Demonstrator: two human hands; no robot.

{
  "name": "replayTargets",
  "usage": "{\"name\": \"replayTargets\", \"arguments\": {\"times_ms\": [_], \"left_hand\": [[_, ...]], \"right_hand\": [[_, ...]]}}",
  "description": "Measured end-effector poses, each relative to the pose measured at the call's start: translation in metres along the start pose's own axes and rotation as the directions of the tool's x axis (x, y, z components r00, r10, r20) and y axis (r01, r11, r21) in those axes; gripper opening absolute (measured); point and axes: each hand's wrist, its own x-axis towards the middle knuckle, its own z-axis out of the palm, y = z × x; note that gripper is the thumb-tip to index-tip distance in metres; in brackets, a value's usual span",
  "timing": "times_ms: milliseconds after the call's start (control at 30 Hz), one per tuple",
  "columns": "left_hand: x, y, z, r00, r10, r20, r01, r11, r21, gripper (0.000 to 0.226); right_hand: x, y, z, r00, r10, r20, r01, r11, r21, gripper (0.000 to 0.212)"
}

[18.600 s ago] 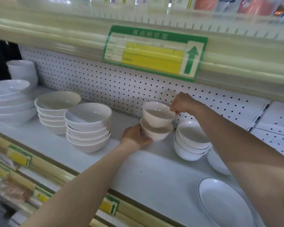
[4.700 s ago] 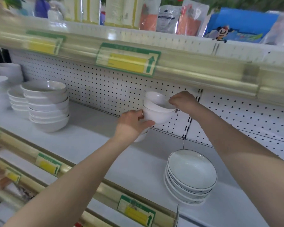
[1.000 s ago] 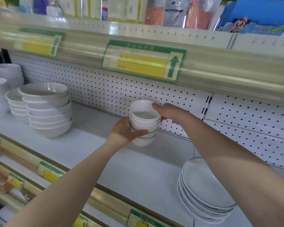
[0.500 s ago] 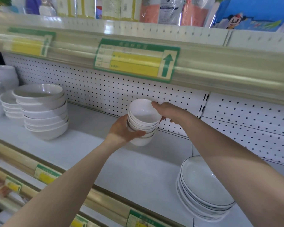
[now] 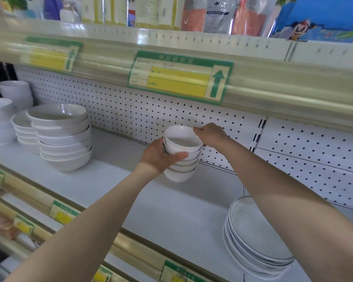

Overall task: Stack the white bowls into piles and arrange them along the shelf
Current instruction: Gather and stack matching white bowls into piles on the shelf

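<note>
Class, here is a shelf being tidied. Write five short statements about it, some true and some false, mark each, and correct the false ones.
1. The left hand and right hand both hold the small bowls. True.
2. The plates lie left of the small bowls. False: the plates lie to their right, nearer the front edge.
3. The large bowls stand in a pile left of the small bowls. True.
4. The right hand grips the bottom small bowl. False: it pinches the top bowl's rim.
5. The label overhead shows a red arrow. False: the arrow is green.
</note>
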Motion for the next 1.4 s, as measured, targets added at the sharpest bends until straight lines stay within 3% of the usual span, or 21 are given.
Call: {"name": "replayTargets", "arguments": {"times_ms": [167,333,733,933,1067,1267,1400], "left_hand": [[0.004,-0.008,-0.001,1.0,-0.008,0.006,0.007,0.999,0.037,0.045],[-0.001,-0.01,-0.001,0.999,-0.024,0.048,0.023,0.999,0.032,0.058],[0.001,-0.008,0.0,1.0,-0.008,0.001,0.008,0.996,0.088,0.053],[0.002,-0.024,0.003,0.997,-0.07,0.038,0.066,0.993,0.098,0.079],[0.002,-0.031,0.005,0.993,-0.104,0.06,0.096,0.988,0.125,0.066],[0.003,-0.028,0.007,0.995,-0.094,0.027,0.089,0.984,0.154,0.07],[0.001,-0.031,0.008,0.996,-0.085,0.022,0.081,0.987,0.138,0.057]], "right_hand": [[0.001,0.0,0.0,1.0,-0.024,0.0,0.024,1.0,0.005,0.032],[-0.006,0.003,0.0,0.998,-0.022,0.064,0.024,0.999,-0.037,0.049],[-0.017,-0.003,-0.006,0.977,0.079,0.198,-0.093,0.994,0.06,0.059],[-0.02,-0.003,-0.006,0.976,0.077,0.205,-0.093,0.993,0.072,0.066],[-0.023,-0.001,-0.005,0.96,0.094,0.264,-0.129,0.985,0.117,0.069],[-0.019,0.006,-0.006,0.959,0.109,0.264,-0.148,0.98,0.133,0.065],[-0.018,0.003,-0.006,0.961,0.094,0.261,-0.135,0.98,0.144,0.063]]}}
